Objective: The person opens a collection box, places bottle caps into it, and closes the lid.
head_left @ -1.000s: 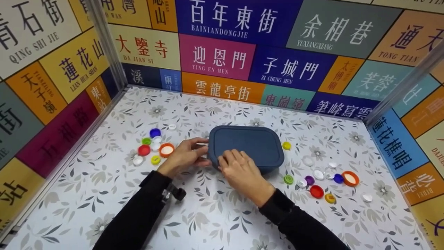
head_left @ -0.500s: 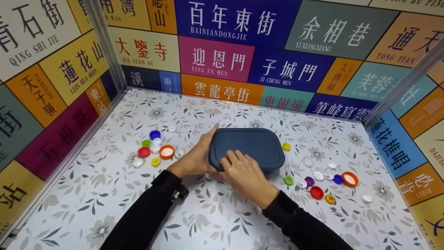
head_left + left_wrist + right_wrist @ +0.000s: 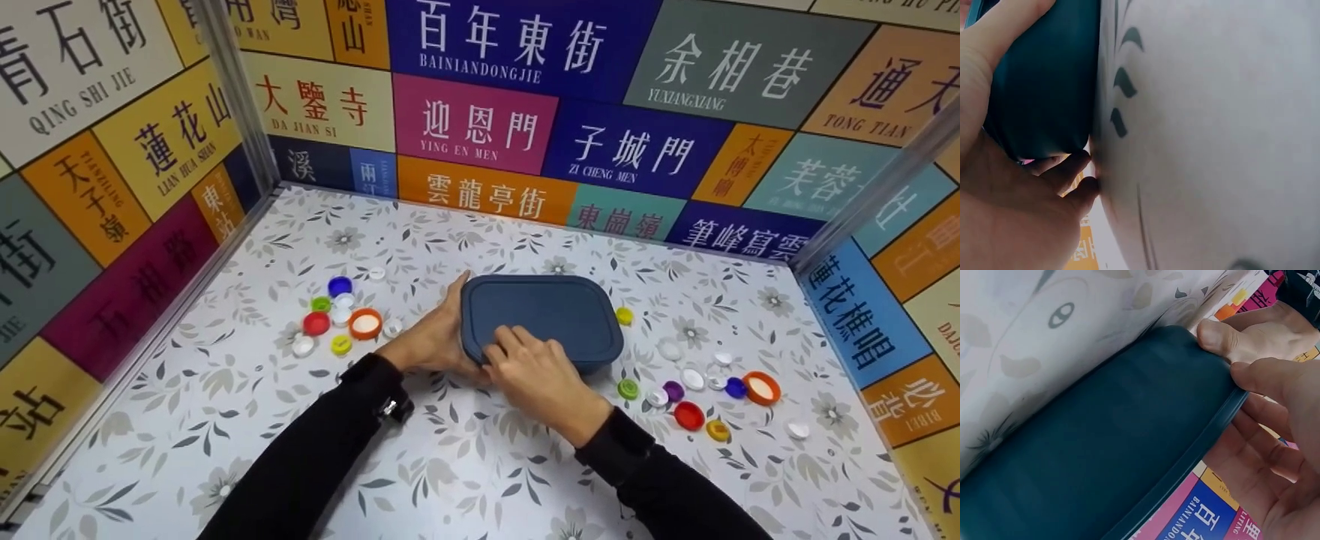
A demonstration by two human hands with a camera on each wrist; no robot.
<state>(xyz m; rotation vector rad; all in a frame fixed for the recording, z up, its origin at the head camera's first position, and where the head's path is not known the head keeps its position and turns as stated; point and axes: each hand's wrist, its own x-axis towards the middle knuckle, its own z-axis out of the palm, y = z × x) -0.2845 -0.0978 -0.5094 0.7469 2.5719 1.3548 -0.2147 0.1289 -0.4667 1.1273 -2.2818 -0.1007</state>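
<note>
A dark blue rectangular food container (image 3: 1100,427) sits on the table, with its rounded blue lid (image 3: 551,307) on top. My left hand (image 3: 433,337) grips the container's left end. In the left wrist view its thumb lies along the near wall, and the other fingers bend behind the end. My right hand (image 3: 536,379) is at the near left corner. Its thumb presses under the lid's rim (image 3: 1207,439) while the other fingers curl over the top, pinching the edge. The right wrist view shows both thumbs close together at that corner. What the container holds is hidden.
Left of the container lie several bottle caps, among them an orange cap (image 3: 365,324) and a red cap (image 3: 316,323). More caps spread to the right, including a red one (image 3: 688,415) and a yellow one (image 3: 624,316). Printed panels (image 3: 480,124) wall the table's back and sides.
My left hand has moved from beside the container with fingers spread to gripping its left end, uncovering a white cap. My right hand stays at the lid's corner.
</note>
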